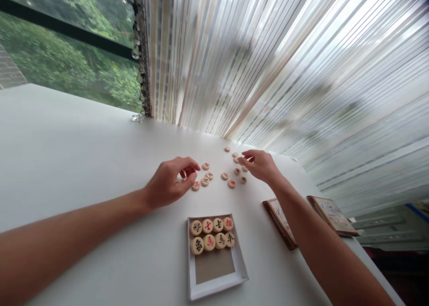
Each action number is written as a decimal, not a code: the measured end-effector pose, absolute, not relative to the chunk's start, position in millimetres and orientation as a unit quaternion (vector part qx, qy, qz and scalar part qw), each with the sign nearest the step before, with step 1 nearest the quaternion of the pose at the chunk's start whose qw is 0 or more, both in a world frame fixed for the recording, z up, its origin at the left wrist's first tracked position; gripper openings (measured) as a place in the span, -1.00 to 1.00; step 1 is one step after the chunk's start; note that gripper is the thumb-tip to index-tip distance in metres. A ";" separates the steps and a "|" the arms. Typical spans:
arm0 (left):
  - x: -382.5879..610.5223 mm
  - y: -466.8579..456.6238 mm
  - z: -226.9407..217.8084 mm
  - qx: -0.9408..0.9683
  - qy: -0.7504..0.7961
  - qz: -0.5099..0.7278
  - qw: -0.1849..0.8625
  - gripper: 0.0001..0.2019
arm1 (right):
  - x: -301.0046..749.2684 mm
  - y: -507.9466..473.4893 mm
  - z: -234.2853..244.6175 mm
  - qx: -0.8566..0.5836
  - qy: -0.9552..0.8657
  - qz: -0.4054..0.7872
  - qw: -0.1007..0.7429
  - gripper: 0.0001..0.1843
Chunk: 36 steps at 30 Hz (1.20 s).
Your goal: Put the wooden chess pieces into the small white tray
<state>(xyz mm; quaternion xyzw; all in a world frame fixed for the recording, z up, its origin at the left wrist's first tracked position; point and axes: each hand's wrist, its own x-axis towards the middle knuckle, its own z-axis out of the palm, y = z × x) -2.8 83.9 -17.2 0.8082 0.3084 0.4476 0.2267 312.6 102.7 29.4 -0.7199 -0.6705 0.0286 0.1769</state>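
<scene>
Well, I count twelve loose round game pieces (225, 175) on the table, though my right hand (241, 157) partly hides some. At least three of them have red marks, and others have black ones. They lie in a loose bunch past the box, some near each of my hands.

My left hand (197, 172) is curled, with a small gap between my thumb and finger and nothing pinched there. It is right by a piece with a red mark (196, 186). My right hand is over the far bunch, with its thumb and finger close together by a pale piece (236, 160). I cannot tell if it is holding one.

One white box (218, 292) sits near me. Eight pieces show in it, in two rows of four: five with black signs and three with red. The near part of its brown bottom is bare. Two flat brown cases (331, 212) lie to the right, and my arm covers part of one.

The table (83, 132) is smooth and white. Behind it hangs a stripy curtain (214, 51), and green trees (83, 64) show through the window on the left.
</scene>
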 end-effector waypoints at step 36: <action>-1.3 81.3 -18.9 0.825 0.271 0.453 0.201 -0.87 | 304.5 186.8 1.0 -0.698 -0.706 0.062 0.107 -0.61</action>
